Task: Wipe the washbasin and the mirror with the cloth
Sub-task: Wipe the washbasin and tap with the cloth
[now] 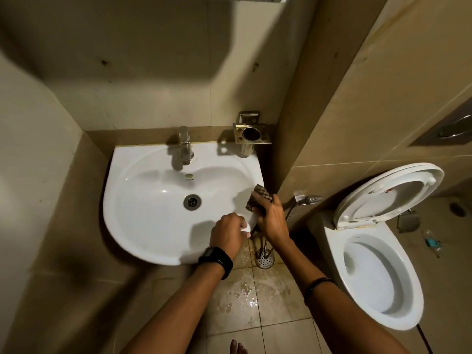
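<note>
We hold the cloth (259,199) in our right hand (272,221), right of centre in the frame, with the fingers closed round its lower part, at the right rim of the basin (143,226). It looks soft, light and maybe wet, so we judge a bunched grip best. Our left hand (227,235) curls at the rim; what it holds we cannot tell.
</note>
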